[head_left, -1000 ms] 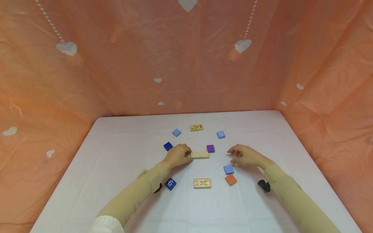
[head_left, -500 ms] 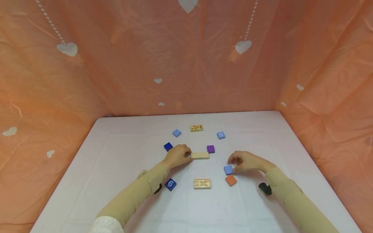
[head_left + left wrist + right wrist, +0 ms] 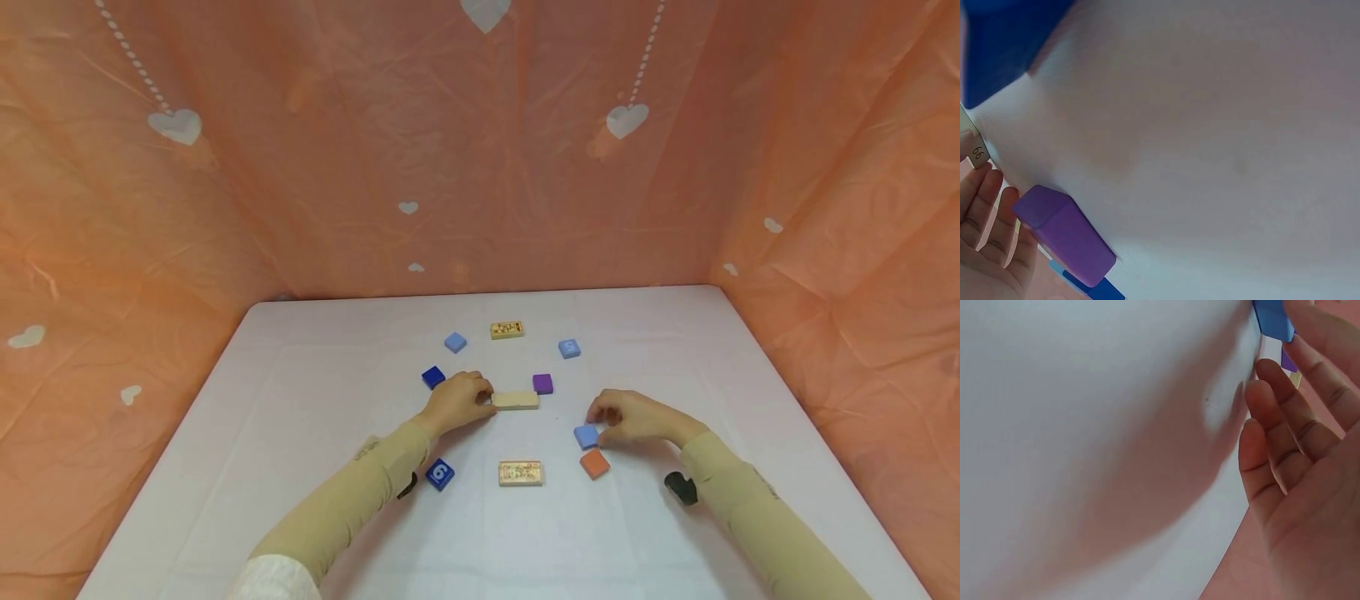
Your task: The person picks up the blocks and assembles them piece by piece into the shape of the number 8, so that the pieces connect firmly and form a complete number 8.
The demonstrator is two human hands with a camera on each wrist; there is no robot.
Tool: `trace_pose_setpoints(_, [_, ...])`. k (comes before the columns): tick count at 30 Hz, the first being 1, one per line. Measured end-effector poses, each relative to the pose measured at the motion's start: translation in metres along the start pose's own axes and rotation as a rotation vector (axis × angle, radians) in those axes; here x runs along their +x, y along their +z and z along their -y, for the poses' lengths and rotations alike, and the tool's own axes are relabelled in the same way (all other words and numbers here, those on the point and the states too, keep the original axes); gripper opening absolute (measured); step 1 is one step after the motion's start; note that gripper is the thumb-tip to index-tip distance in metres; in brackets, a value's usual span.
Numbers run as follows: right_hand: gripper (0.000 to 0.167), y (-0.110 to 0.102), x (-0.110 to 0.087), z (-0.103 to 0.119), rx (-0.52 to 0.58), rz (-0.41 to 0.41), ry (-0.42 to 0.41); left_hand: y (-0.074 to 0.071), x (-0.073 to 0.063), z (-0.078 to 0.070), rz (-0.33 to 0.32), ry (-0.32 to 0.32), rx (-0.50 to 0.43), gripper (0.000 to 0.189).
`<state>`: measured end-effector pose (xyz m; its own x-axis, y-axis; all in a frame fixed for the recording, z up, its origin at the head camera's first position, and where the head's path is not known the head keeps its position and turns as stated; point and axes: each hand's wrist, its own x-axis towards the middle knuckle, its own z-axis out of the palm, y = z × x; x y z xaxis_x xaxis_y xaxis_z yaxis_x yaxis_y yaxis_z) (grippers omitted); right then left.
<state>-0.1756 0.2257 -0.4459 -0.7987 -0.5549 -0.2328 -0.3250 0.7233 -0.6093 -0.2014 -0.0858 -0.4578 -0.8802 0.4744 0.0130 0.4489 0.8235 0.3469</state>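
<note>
My left hand (image 3: 457, 400) pinches the left end of a flat pale wooden block (image 3: 515, 401), which lies on the table mid-view. In the left wrist view the thumb and a fingertip hold the end of this wooden block (image 3: 977, 153), which bears a small printed number. A purple block (image 3: 1066, 234) stands near those fingers. At the right, my right hand (image 3: 637, 417) pinches a light blue square tile (image 3: 586, 437) at table level. Thumb and index finger are on that blue tile (image 3: 1274, 322) in the right wrist view; the other fingers are loosely bent.
An orange tile (image 3: 595, 463) lies just nearer than the light blue one. Around the hands are a purple tile (image 3: 542, 383), dark blue tiles (image 3: 440, 474), light blue tiles (image 3: 569, 348), and two printed wooden blocks (image 3: 521, 473). Orange curtains (image 3: 480, 208) bound the white table (image 3: 337, 342).
My right hand has come nearer to the body and taken hold of the light blue tile, which has shifted slightly left. The left hand stays on the wooden block.
</note>
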Motion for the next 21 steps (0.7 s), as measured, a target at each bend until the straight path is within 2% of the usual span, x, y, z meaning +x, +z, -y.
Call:
trace_pose_setpoints(14, [0.025, 0.003, 0.007, 0.004, -0.004, -0.030, 0.019, 0.000, 0.000, -0.002, 0.001, -0.009, -0.018, 0.029])
trace_pose_setpoints(21, [0.027, 0.005, 0.013, 0.007, -0.018, -0.045, -0.027, 0.001, 0.000, -0.001, 0.006, -0.012, -0.011, 0.029])
